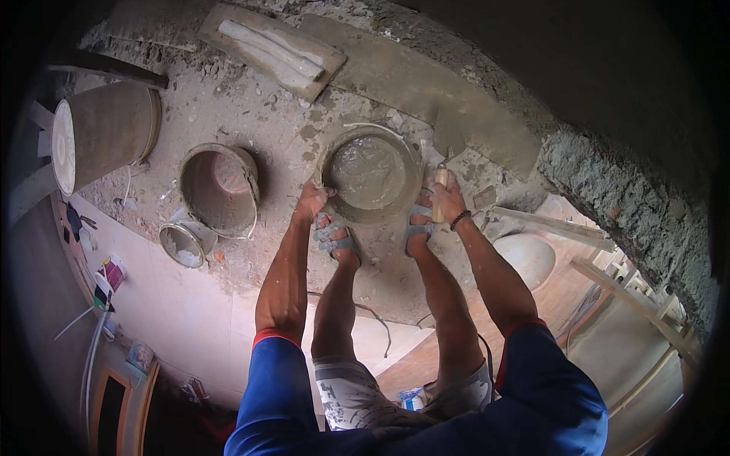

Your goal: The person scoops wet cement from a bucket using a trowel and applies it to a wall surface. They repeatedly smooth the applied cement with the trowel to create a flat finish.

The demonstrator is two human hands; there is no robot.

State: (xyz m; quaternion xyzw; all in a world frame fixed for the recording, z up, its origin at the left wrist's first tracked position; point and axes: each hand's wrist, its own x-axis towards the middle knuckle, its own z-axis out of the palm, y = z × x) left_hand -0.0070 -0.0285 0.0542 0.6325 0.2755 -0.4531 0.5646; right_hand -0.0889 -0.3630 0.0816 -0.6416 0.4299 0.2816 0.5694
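Inside the bucket, set before the feet, wet mortar was judged already mixed, its emptying not yet done. The bucket's left edge was clamped by the left hand; right of the bucket, a trowel was gripped by the right hand. Left of it, a second pail was noted.

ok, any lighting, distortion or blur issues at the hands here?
Head view: black fisheye rim, edges bending near it; heavy shadow upper right; small glints on the wet mortar; left hand and right hand show no obvious motion blur, but finer finger detail is too small to judge.
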